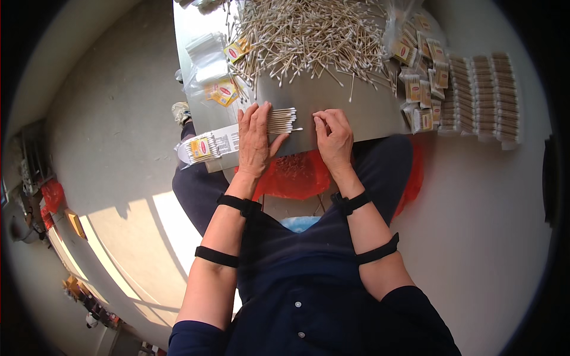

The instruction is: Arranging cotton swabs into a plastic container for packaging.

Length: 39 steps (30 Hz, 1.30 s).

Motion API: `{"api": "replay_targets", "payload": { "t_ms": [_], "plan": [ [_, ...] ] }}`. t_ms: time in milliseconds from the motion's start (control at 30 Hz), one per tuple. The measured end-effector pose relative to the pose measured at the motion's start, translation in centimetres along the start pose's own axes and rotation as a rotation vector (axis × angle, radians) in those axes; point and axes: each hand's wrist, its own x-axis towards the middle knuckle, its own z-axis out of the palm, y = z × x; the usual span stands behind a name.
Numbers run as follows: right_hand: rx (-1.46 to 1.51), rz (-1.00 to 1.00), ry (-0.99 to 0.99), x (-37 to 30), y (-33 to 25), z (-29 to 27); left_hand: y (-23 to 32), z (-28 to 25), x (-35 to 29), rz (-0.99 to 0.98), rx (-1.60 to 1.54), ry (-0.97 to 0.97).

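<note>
A row of cotton swabs (pixel 281 121) lies side by side on the metal table near its front edge, with one swab sticking out to the right. My left hand (pixel 254 139) rests flat over the row's left part, fingers stretched out and thumb spread. Just right of the row, my right hand (pixel 333 135) is closed with thumb and forefinger pinched; whether anything is between them cannot be seen. Left of my left hand, a filled swab packet (pixel 202 148) with a yellow and red label lies on a printed white strip (pixel 227 139).
A large heap of loose swabs (pixel 309 41) covers the table's far part. Clear plastic bags (pixel 208 56) and yellow label cards (pixel 224 92) lie at the left. Filled packets (pixel 418 89) pile up at the right, beside stacked packet columns (pixel 484 98). A red plastic bag (pixel 294 177) hangs below the front edge.
</note>
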Motion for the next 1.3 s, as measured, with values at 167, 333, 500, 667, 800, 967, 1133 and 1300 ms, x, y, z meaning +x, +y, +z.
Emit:
{"api": "replay_targets", "payload": {
  "t_ms": [167, 333, 500, 667, 800, 967, 1133, 1300],
  "plan": [
    [0.042, 0.005, 0.003, -0.7, -0.2, 0.9, 1.2, 0.9, -0.7, -0.116, 0.0, 0.137],
    [0.42, 0.006, 0.063, -0.5, -0.7, 4.3, 1.4, 0.2, -1.6, -0.157, -0.001, 0.158],
    [0.592, 0.054, 0.073, -1.4, -1.1, 6.3, 1.6, 0.8, -1.3, -0.181, 0.112, 0.1],
    [0.827, 0.067, 0.081, -1.2, -0.9, 6.2, 1.2, 0.2, -1.5, -0.339, -0.488, 0.364],
    [0.704, 0.088, 0.133, -0.9, -0.6, 5.2, 1.5, -0.1, -1.2, -0.37, -0.345, 0.315],
    [0.007, -0.149, -0.053, -1.5, -0.1, 1.3, 0.8, -1.2, -2.8, -0.297, -0.246, 0.226],
    [0.024, -0.171, -0.188, -1.4, -0.4, 1.3, 0.8, -1.4, -3.3, -0.189, -0.081, 0.147],
    [0.034, -0.19, -0.234, -1.1, -0.3, 1.3, 0.7, -0.6, -3.4, -0.203, -0.018, 0.183]
  ]
}}
